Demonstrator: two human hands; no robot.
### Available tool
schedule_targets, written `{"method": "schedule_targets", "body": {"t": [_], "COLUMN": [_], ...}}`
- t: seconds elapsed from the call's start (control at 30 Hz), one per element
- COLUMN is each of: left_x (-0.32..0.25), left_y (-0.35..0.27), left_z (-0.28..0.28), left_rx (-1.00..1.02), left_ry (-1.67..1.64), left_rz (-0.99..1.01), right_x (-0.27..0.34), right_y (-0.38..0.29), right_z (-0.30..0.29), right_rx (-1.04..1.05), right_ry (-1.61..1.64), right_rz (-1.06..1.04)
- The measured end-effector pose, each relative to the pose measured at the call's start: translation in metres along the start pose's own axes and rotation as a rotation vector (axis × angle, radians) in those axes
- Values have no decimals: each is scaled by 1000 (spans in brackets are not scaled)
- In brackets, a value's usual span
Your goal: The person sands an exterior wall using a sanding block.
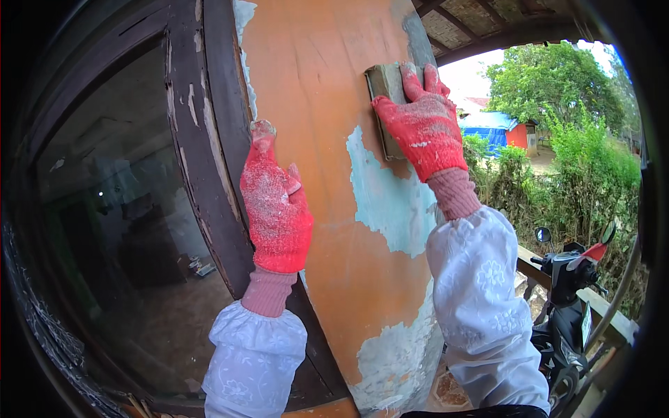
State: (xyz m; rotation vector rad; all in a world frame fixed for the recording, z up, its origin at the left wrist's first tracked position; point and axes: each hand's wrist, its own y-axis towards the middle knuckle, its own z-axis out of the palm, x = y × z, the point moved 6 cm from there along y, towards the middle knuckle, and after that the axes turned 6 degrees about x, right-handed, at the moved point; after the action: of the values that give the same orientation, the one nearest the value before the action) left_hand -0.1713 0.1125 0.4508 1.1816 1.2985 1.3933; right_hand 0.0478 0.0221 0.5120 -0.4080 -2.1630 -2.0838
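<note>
My right hand point(420, 120), in a dusty red knit glove, grips a brownish rectangular block point(389, 86), perhaps a sanding block, and holds it flat on the upper right of an orange painted wall point(319, 172). Below the block lies a patch of exposed light-blue paint point(392, 204); lower down, another patch point(397, 355) shows pale whitish-grey. Further left, my left hand point(277, 198), gloved alike, rests where the wall meets the dark wooden window frame point(225, 130). Nothing shows in its grasp, and its fingers are partly hidden. The frame's paint is chipped along its edges.
Dark window glass point(125, 209) fills the left side. At the lower right a black scooter point(567, 308) stands by a railing point(601, 313). Beyond are a hedge point(580, 172) and a blue tarpaulin point(483, 130). A woven roof underside point(460, 23) hangs overhead.
</note>
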Motion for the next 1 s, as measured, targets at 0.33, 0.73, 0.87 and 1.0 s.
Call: {"method": "schedule_targets", "body": {"t": [0.33, 0.73, 0.87, 1.0], "left_x": [7, 6, 5, 9], "left_y": [-2, -2, -3, -5], "left_z": [-9, -6, -3, -8], "left_rx": [6, -2, 13, 8], "left_ry": [164, 103, 91, 31], "left_rz": [55, 63, 90, 33], "right_x": [-24, -37, -40, -37], "right_y": [-160, -200, -182, -187], "right_z": [16, 13, 17, 19], "right_rx": [100, 167, 111, 78], "right_ry": [33, 47, 62, 104], "right_rz": [-123, -104, -101, -116]}}
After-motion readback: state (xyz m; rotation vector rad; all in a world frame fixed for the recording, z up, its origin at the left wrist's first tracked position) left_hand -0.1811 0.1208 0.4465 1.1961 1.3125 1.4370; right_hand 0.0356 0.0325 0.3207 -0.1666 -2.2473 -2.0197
